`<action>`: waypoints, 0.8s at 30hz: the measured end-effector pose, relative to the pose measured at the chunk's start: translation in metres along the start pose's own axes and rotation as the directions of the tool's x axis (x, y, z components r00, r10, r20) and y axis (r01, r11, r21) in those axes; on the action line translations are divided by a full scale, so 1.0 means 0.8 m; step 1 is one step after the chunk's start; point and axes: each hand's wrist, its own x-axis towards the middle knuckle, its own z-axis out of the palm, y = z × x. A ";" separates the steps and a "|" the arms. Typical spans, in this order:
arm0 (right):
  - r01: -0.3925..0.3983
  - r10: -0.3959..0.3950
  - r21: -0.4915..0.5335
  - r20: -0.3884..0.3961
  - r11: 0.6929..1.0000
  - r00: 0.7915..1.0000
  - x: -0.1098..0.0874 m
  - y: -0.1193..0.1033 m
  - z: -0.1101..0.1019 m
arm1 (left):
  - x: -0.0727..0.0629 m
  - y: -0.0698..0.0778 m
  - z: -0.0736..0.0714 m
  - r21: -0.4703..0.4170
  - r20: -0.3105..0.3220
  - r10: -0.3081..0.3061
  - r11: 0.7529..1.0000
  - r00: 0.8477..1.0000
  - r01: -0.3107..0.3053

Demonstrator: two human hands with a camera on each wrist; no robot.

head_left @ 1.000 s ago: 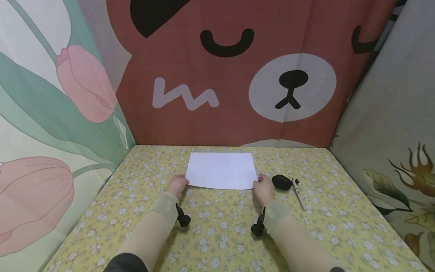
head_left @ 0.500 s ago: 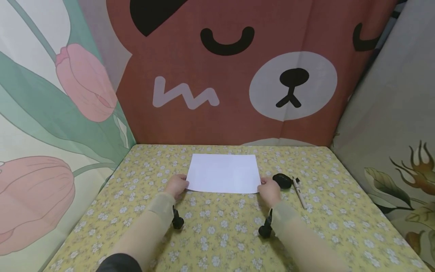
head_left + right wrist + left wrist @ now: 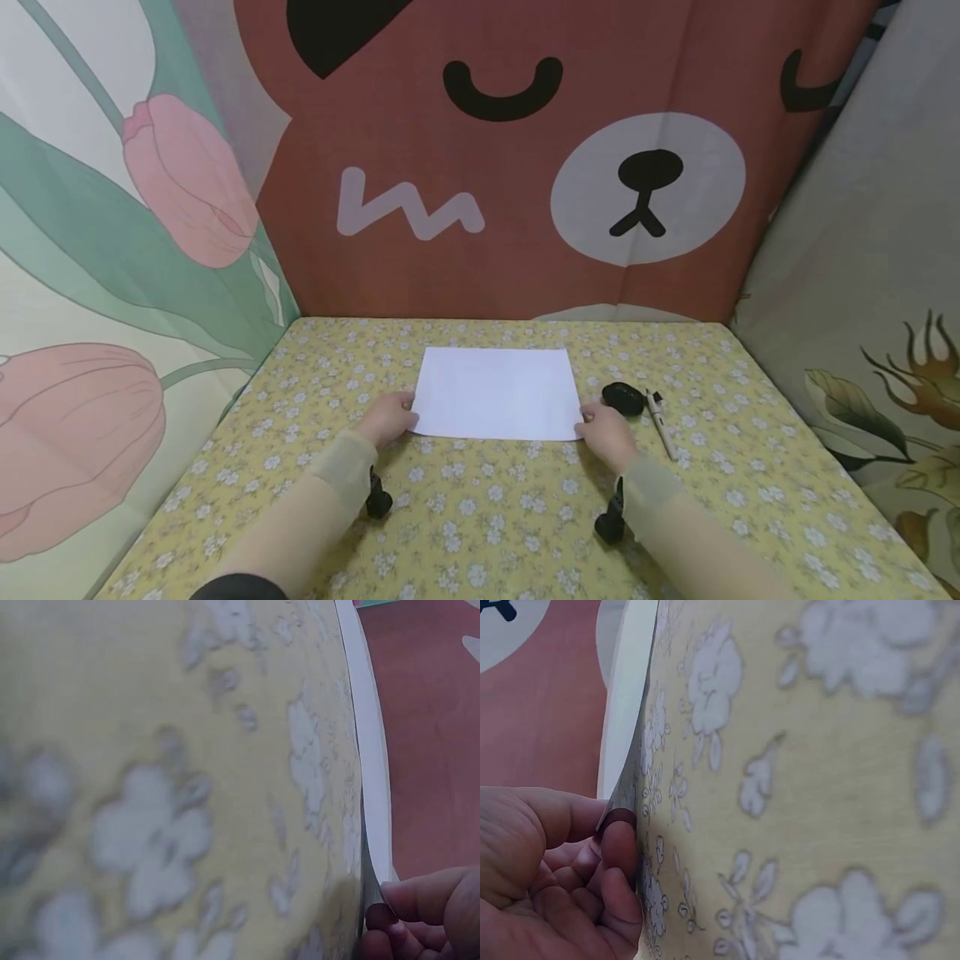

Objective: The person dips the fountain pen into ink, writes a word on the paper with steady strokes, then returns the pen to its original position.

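A blank white sheet of paper (image 3: pixel 497 393) lies across the middle of the floral tablecloth, its long side toward me. At its left near corner my left hand (image 3: pixel 388 418) pinches the edge between thumb and fingers. My right hand (image 3: pixel 607 432) pinches the opposite near corner the same way. In the left wrist view the paper (image 3: pixel 630 697) bends up slightly where the left thumb and fingers (image 3: pixel 619 847) grip it. The right wrist view has the sheet (image 3: pixel 373 750) edge-on, its corner lifted a little off the cloth between the right thumb and fingers.
Just beyond my right hand lies a smooth black rounded object (image 3: pixel 622 399). Beside it is a light-coloured pen (image 3: pixel 662 427) with a dark tip. Printed cloths hang around the table's (image 3: pixel 480 533) back and sides.
Both hands have drawn the paper nearer to me and slightly to the right. The hands have also moved somewhat apart, still pinching its corners. The black object and pen stay put.
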 end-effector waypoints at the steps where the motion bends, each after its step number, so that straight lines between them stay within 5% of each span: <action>1: 0.002 -0.002 -0.014 0.008 1.000 1.000 -0.001 0.002 -0.001 | -0.002 0.000 -0.001 0.029 0.006 0.009 1.000 1.000 -0.009; 13: 0.052 -0.046 -0.093 0.065 0.994 0.997 -0.014 0.013 -0.009 | -0.027 0.005 0.004 0.134 0.034 0.047 0.990 0.998 -0.051; 24: 0.063 -0.053 -0.130 0.073 0.990 0.996 -0.028 0.017 -0.017 | -0.039 0.006 0.013 0.102 0.056 0.063 0.992 0.996 -0.069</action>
